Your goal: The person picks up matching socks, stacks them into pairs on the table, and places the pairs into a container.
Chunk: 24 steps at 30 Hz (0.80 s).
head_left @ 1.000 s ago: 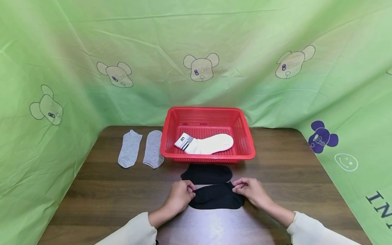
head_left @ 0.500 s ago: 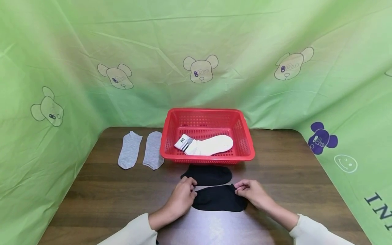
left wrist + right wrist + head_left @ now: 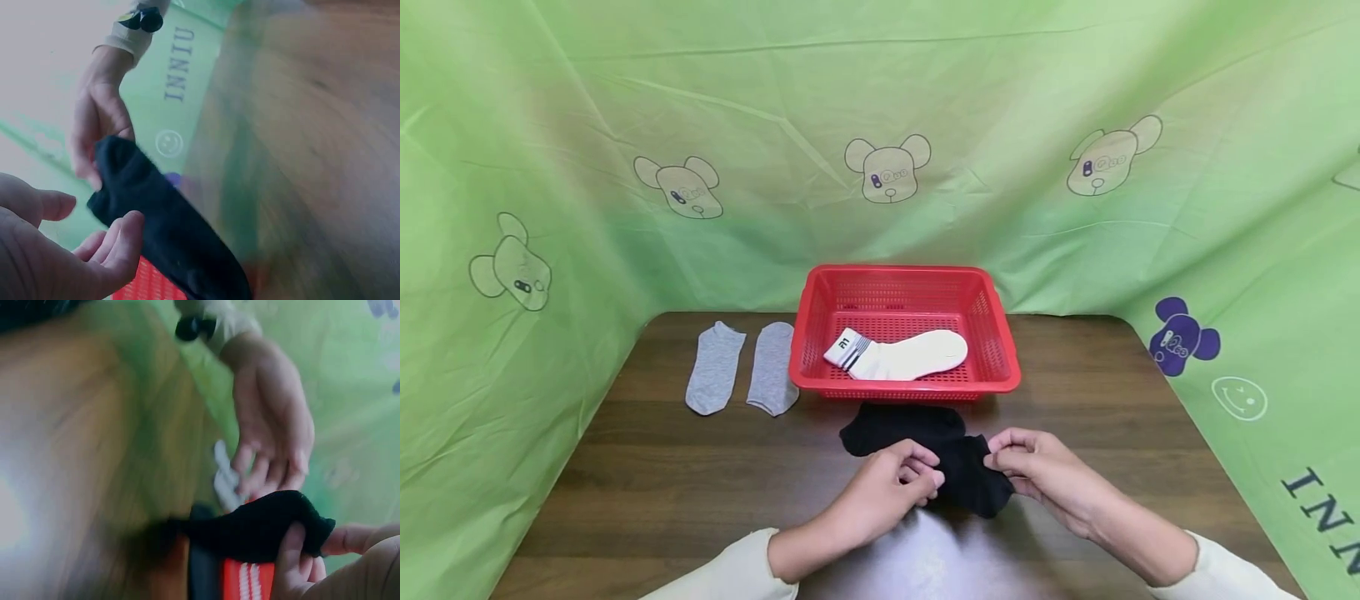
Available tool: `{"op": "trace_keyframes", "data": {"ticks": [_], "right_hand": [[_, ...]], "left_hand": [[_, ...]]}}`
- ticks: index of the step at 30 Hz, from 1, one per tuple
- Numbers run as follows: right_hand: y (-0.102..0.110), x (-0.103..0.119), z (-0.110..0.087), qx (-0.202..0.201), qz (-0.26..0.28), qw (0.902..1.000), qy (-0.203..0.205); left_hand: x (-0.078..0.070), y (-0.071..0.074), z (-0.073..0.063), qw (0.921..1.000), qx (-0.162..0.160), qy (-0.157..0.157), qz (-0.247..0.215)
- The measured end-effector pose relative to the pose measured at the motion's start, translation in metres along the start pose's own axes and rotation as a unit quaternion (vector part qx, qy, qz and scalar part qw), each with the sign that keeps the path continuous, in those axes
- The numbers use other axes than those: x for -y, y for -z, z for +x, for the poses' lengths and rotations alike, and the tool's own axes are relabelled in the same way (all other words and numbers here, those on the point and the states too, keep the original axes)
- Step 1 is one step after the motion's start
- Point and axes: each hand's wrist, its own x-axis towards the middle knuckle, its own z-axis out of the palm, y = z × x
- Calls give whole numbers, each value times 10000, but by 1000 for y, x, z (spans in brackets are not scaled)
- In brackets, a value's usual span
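Two black ankle socks are in front of the basket. One black sock (image 3: 887, 427) lies flat on the table. The other black sock (image 3: 973, 477) is lifted by its cuff end, its other end hanging down in the left wrist view. My right hand (image 3: 1052, 475) pinches that cuff between thumb and fingers, as the right wrist view also shows. My left hand (image 3: 887, 492) is beside the lifted sock, fingers loosely bent. In the left wrist view, a gap shows between the thumb and fingers of my left hand (image 3: 81, 250), with no cloth between them.
A red perforated basket (image 3: 904, 386) stands at the back middle with a white striped sock (image 3: 917, 357) inside. Left of it lie two grey socks, one grey sock (image 3: 716, 367) farther out and another grey sock (image 3: 772, 367) against the basket. Green printed cloth (image 3: 737, 250) surrounds the wooden table (image 3: 700, 467).
The nearer black sock, earlier flat with a hand at each end, is now raised by my right hand. My left hand has come off its end and moved right.
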Motion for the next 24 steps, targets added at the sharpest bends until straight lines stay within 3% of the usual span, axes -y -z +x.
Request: {"op": "trace_keyframes", "data": {"ticks": [6,12,15,18,20,22,24], "right_hand": [[-29,10,-8,335,569,9974,297],[-51,12,-6,423,737,9949,540],[-53,11,-2,319,363,9963,706],[-51,7,4,-102,-436,9936,1034],[-48,2,10,-361,-1201,9812,1465],[-44,-4,15,-459,-1954,9595,1974],[-38,-12,22,-242,-2551,9328,2533]], "left_hand": [[-11,-3,-3,9984,255,-4,-505],[-13,2,-2,9986,141,-374,346],[-11,6,0,9975,101,-332,622],[-10,11,-1,9977,141,-233,624],[-10,14,-2,9979,177,-238,581],[-12,17,-3,9980,242,-245,529],[-15,20,-5,9974,323,-310,570]]}}
